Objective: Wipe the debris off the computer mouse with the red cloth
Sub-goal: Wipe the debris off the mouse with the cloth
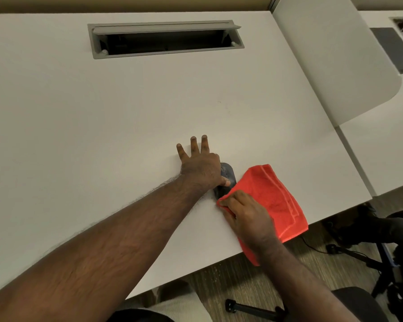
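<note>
A dark grey computer mouse (228,174) lies on the white desk (126,112) near its front right edge. My left hand (199,165) holds it from the left, thumb pressed on its top and index finger round its far side, while the other three fingers stretch flat on the desk. My right hand (246,219) grips a corner of the red cloth (275,198) and presses it against the mouse's near end. The cloth spreads to the right and hangs partly over the desk edge.
A grey cable tray (165,39) with its lid raised is set into the desk at the back. A white divider panel (335,59) stands at the right, with another desk beyond it. Chair bases and cables sit on the floor at lower right.
</note>
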A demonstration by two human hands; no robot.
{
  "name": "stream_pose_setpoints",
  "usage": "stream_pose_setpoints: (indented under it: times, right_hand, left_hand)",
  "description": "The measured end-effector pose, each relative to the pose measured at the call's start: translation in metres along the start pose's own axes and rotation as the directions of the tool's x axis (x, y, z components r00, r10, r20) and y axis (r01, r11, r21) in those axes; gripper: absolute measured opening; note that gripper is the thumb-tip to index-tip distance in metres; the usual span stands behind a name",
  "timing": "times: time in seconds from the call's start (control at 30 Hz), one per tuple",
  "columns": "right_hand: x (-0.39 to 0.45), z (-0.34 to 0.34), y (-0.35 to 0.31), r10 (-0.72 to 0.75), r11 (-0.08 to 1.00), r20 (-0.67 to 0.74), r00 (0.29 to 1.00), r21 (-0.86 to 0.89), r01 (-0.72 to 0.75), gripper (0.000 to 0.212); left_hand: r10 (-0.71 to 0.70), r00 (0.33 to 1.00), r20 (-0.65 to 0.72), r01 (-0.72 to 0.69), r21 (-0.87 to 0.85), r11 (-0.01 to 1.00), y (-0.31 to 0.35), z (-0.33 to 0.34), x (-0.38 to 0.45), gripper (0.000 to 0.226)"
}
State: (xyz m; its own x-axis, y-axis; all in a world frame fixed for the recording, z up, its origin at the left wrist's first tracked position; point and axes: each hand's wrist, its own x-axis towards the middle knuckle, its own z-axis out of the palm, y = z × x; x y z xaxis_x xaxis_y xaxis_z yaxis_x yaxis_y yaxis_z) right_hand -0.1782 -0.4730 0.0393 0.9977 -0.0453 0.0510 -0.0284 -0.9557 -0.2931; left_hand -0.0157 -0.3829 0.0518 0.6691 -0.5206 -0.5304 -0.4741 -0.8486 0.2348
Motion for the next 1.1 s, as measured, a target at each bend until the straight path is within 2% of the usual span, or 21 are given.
stream_pose_setpoints:
  times: [0.1, 0.2, 0.43, 0.7, 0.83, 0.93, 1.1]
  right_hand:
    - [0.004, 0.003, 0.0, -0.018, 1.0, -0.01, 1.0, -0.025, 0.018, 0.013]
    - [-0.001, 0.002, 0.009, 0.028, 1.0, -0.024, 0.999, 0.01, -0.028, 0.013]
    - [0.002, -0.007, 0.027, 0.286, 0.949, 0.017, 0.958, 0.131, -0.286, 0.015]
    - [0.02, -0.014, 0.028, 0.388, 0.897, 0.029, 0.921, 0.216, -0.385, 0.015]
    - [0.037, -0.015, 0.021, 0.328, 0.909, 0.027, 0.944, 0.262, -0.324, 0.011]
    - [0.06, -0.012, 0.013, 0.303, 0.927, 0.089, 0.949, 0.204, -0.315, 0.017]
    - [0.104, -0.015, 0.013, 0.415, 0.901, 0.165, 0.895, 0.066, -0.429, 0.024]
  left_hand:
    - [0.0, 1.0, 0.0, 0.0, 0.008, 1.0, 0.0, 0.0, 0.0, 0.081]
    - [0.003, 1.0, 0.0, -0.003, 0.027, 1.0, 0.0, 0.0, 0.0, 0.081]
    - [0.023, 1.0, -0.013, -0.023, -0.01, 1.0, -0.002, 0.004, 0.0, 0.079]
    - [0.006, 0.99, -0.141, -0.023, -0.117, 0.993, -0.015, 0.03, -0.014, 0.095]
    - [0.012, 0.986, -0.164, -0.037, -0.148, 0.988, -0.014, 0.034, -0.014, 0.089]
    - [0.02, 0.984, -0.175, -0.047, -0.149, 0.988, -0.014, 0.034, -0.012, 0.08]
    - [0.007, 0.989, -0.147, -0.032, -0.169, 0.985, -0.015, 0.033, -0.011, 0.081]
